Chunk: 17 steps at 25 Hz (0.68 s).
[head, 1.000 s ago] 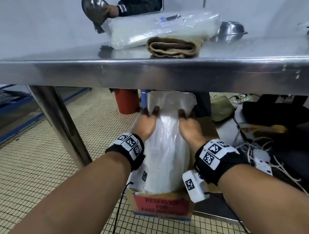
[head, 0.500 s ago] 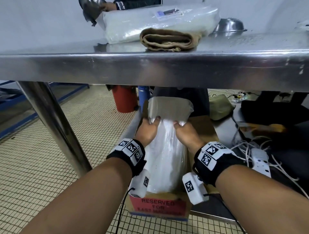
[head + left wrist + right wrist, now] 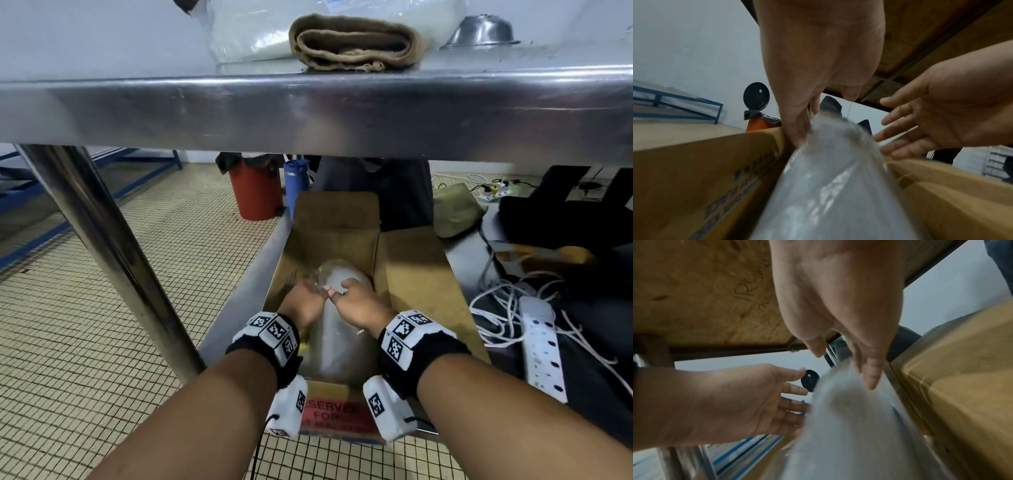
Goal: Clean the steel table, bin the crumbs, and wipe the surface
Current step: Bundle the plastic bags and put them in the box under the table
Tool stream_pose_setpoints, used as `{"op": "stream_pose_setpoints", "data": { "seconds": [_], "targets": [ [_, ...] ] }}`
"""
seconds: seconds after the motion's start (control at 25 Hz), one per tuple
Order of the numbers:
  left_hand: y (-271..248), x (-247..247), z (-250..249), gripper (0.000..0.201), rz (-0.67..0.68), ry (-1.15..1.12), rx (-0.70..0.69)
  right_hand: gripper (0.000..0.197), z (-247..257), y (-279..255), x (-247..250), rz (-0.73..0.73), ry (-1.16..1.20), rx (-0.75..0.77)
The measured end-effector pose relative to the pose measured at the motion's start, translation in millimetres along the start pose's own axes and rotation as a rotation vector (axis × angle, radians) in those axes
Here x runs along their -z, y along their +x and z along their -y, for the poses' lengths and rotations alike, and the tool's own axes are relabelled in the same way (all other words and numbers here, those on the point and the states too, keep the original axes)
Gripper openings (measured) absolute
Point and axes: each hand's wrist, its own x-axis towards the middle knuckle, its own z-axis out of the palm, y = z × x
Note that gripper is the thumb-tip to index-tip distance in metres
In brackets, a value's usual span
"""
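Down under the steel table (image 3: 308, 113), both hands reached into an open cardboard box (image 3: 411, 274) that sat on the lower shelf. Inside it stood a clear plastic bag (image 3: 337, 335), a tall, rounded, cloudy-white bundle with glossy, crinkled film, its top blurred in both wrist views. The left hand (image 3: 303, 301) lay against the bag's left side near the top, fingers straight and slightly spread. The right hand (image 3: 356, 303) lay against the right side, fingers extended along the film; whether either thumb pinched the plastic could not be told. On the tabletop above, a folded brown cloth (image 3: 354, 42) rested near the front edge, just before a white plastic-wrapped bundle (image 3: 253, 37) and beside an upturned steel bowl (image 3: 483, 32).
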Motion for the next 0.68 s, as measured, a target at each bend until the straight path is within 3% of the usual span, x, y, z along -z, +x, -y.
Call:
{"op": "stream_pose_setpoints", "data": {
  "seconds": [0.16,0.32,0.52,0.68],
  "targets": [
    [-11,18,-5,0.030,-0.133,-0.021,-0.021,0.054,5,-1,8,-0.029,0.032,0.041],
    [-25,46,-2,0.037,-0.218,-0.033,-0.051,0.051,11,9,13,-0.030,-0.016,0.090],
    [-37,75,8,0.033,-0.274,-0.009,0.047,0.048,33,25,-2,0.023,-0.050,0.147],
    [-60,93,8,0.032,-0.230,0.039,0.204,0.046,70,6,-11,0.168,-0.097,0.128]
  ]
}}
